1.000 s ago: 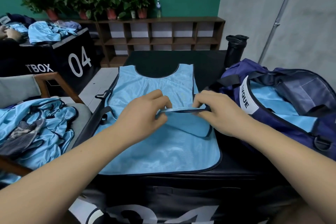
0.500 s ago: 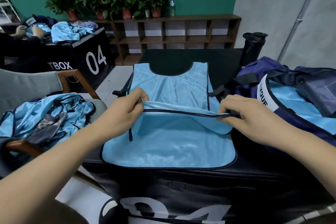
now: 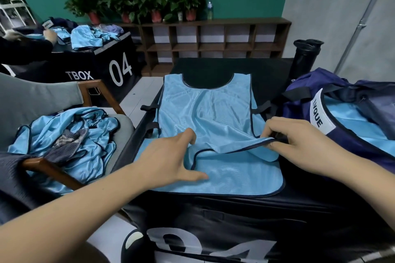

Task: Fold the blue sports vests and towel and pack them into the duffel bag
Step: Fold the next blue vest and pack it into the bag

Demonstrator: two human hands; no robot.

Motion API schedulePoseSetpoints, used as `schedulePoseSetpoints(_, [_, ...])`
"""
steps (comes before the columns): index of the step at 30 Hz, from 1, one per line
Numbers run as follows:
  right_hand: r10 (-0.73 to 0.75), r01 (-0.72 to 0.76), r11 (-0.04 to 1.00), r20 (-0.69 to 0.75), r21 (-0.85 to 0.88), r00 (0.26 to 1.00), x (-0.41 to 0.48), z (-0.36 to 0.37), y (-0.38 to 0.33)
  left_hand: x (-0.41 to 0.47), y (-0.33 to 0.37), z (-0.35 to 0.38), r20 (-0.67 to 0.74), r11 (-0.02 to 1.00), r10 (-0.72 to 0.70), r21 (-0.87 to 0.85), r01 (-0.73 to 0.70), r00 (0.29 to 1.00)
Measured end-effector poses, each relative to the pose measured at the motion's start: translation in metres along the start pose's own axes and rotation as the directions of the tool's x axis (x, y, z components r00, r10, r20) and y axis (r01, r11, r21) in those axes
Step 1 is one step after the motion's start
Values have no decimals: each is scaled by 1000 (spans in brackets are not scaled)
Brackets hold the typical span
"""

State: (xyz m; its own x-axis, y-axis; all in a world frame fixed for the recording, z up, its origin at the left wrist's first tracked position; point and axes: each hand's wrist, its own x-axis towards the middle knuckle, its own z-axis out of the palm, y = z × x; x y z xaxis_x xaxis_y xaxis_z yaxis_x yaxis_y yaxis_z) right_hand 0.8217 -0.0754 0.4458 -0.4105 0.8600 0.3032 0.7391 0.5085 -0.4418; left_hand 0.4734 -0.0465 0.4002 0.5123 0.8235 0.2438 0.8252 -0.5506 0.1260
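A light blue sports vest (image 3: 213,109) with dark trim lies flat on the black box top (image 3: 273,70). My right hand (image 3: 299,143) pinches the hem of the vest's upper layer at its right edge, lifted a little. My left hand (image 3: 171,158) rests on the vest's lower left part with fingers spread and holds nothing. The navy duffel bag (image 3: 346,117) stands open at the right, with folded blue cloth (image 3: 350,117) inside it. A heap of more blue vests (image 3: 70,141) lies on the chair at the left.
A black bottle (image 3: 304,57) stands behind the bag. A wooden-armed chair (image 3: 94,94) sits close on the left. Another black box marked 04 (image 3: 102,66) stands far left, with vests on it and another person's hands (image 3: 50,35). A shelf with plants (image 3: 213,40) lines the back wall.
My left hand has let go of the vest's hem and dropped onto the lower left of the vest. The hem has sagged on the left side. My right hand keeps its pinch.
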Motion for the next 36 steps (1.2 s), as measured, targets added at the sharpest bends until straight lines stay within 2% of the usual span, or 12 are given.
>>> schedulePoseSetpoints(4, [-10, 10, 1000, 0, -18, 1000, -1, 0, -1, -2, 3, 20, -142, 987, 92, 146, -71, 986])
schedulePoseSetpoints(9, [-18, 17, 1000, -2, -24, 1000, -2, -3, -1, -2, -17, 2, -41, 982, -119, 142, 124, 992])
schedulePoseSetpoints(16, [19, -14, 997, 67, -73, 998, -7, -4, 8, -14, -65, -43, 21, 977, -198, 81, 195, 980])
schedulePoseSetpoints(20, [33, -37, 994, -40, -102, 999, -5, -7, 10, -20, -79, -58, 2, 994, -108, 21, 108, 994])
schedulePoseSetpoints(23, [-9, -3, 992, -94, -126, 996, -2, -11, 7, -24, -81, -68, 61, 999, -33, -39, 36, 998])
schedulePoseSetpoints(25, [-31, 28, 993, -24, -112, 999, -2, -12, 5, -28, -82, -71, 167, 996, -24, -79, 38, 986])
schedulePoseSetpoints(30, [-10, 48, 991, 292, -125, 956, -6, -3, 7, -33, -82, -61, 380, 996, 18, -84, 15, 925])
schedulePoseSetpoints(36, [38, 35, 988, 455, -152, 890, -13, 5, 6, -37, -86, -56, 540, 999, -39, -8, 52, 841])
